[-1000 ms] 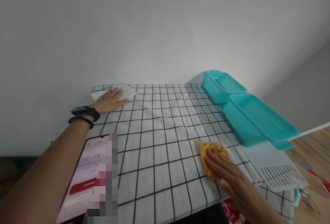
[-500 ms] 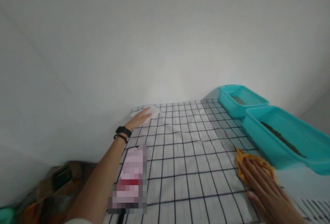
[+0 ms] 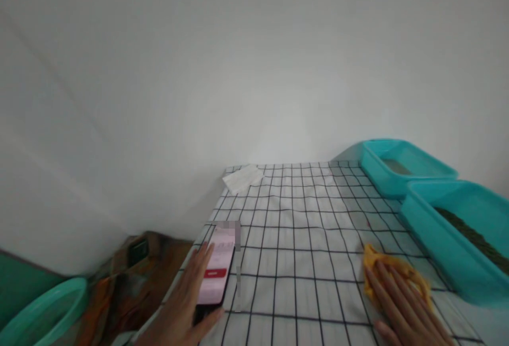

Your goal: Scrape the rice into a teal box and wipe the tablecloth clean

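My left hand (image 3: 185, 293) is at the left front of the checked tablecloth (image 3: 302, 240), its fingers stretched along the left edge of a phone (image 3: 214, 271) and its thumb apart near the phone's lower end. Whether it presses on the phone I cannot tell. The phone lies screen up, showing a pink page with a red bar. My right hand (image 3: 405, 303) rests flat, fingers extended, on a crumpled yellow cloth (image 3: 374, 258) at the right front. A white tissue (image 3: 243, 179) lies flat at the far left corner, touched by neither hand.
Two turquoise trays (image 3: 429, 240) line the right edge, both with dark or greyish matter inside. A white wall (image 3: 278, 70) rises behind the table. Down on the left are a brown box-like thing (image 3: 139, 250) and a green basin (image 3: 75, 298).
My left hand has let go of the white tissue and drawn back toward me to the phone. My right hand stays on the yellow cloth. The view has shifted slightly left.
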Demonstrator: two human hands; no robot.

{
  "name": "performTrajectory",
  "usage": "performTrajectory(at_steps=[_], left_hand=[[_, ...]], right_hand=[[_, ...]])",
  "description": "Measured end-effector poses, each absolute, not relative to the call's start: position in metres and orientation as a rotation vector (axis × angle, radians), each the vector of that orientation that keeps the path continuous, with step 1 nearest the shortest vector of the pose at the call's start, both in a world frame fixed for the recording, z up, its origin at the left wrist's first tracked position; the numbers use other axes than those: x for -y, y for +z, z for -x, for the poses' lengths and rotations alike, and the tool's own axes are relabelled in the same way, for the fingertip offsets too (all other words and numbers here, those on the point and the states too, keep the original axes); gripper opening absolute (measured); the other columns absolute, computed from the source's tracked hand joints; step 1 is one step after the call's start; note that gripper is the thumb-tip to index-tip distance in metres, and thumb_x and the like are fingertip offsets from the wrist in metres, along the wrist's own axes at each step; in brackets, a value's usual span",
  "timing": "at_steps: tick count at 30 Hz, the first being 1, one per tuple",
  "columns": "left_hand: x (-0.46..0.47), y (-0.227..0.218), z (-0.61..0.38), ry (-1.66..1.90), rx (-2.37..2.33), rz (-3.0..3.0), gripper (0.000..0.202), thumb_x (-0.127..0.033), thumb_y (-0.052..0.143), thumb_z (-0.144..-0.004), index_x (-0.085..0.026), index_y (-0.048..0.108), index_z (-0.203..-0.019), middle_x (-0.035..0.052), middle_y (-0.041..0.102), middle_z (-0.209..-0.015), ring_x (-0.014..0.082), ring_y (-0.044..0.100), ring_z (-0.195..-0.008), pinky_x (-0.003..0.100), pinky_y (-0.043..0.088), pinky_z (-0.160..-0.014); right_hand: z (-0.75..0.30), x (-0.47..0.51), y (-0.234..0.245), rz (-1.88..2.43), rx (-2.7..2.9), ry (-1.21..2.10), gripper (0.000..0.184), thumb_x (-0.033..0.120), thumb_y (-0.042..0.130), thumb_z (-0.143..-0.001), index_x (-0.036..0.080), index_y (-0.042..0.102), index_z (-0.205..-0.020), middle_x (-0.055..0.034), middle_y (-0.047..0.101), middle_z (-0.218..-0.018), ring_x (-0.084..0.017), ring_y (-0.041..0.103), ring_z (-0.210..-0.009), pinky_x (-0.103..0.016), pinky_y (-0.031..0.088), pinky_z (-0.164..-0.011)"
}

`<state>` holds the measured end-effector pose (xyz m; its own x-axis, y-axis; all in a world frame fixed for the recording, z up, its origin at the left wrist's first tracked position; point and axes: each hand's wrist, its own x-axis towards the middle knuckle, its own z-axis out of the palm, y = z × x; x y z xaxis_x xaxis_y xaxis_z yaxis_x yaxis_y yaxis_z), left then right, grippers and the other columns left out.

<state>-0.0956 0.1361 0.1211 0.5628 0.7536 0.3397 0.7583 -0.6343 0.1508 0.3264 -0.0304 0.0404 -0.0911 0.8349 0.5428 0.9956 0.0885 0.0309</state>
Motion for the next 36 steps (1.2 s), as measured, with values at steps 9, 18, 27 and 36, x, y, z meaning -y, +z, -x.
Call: performTrajectory(at_steps=[9,18,27,36], left_hand=[[-0.135,0.091,0.074,-0.893,1.720,2.449,0.085,-0.044,0.056,-0.085,-0.018,0.010,-0.152,0.0253,0.043,-0.146,0.0410,0.045,-0.134,0.060,0.046,-0.103],[-0.123,0.097,0.097,-1.240,1.922,2.445,0.079,-0.036,0.060,-0.077,-0.023,0.026,-0.147,0.0156,0.057,-0.131,0.0352,0.056,-0.120,0.058,0.044,-0.103],[-0.098,0.083,0.117,-1.058,1.966,2.335,0.085,-0.049,0.061,-0.077,-0.022,0.026,-0.149,0.0171,0.060,-0.130,0.0365,0.057,-0.120,0.057,0.052,-0.097],[-0.092,0.104,0.128,-1.148,2.110,2.362,0.073,-0.031,0.067,-0.068,-0.031,0.039,-0.136,0.0098,0.062,-0.131,0.0344,0.062,-0.116,0.053,0.053,-0.096]], right_hand=[[-0.201,-0.030,0.066,1.316,2.288,-0.265,0.076,0.047,0.046,-0.094,0.019,0.011,-0.156,-0.0109,0.046,-0.147,-0.030,0.051,-0.129,-0.039,0.053,-0.096],[-0.292,-0.002,0.073,1.703,2.105,-0.032,0.063,0.034,0.043,-0.097,0.037,0.012,-0.152,0.0018,0.025,-0.157,-0.027,0.034,-0.140,-0.047,0.039,-0.111],[-0.206,-0.078,0.117,1.575,2.342,0.406,0.052,0.035,0.033,-0.102,0.031,0.017,-0.151,-0.0005,0.017,-0.159,-0.023,0.011,-0.147,-0.051,0.021,-0.118],[-0.180,-0.060,0.111,1.401,2.442,0.379,0.056,0.031,0.038,-0.100,0.033,0.015,-0.151,0.0002,0.020,-0.159,-0.021,0.018,-0.147,-0.044,0.029,-0.117]])
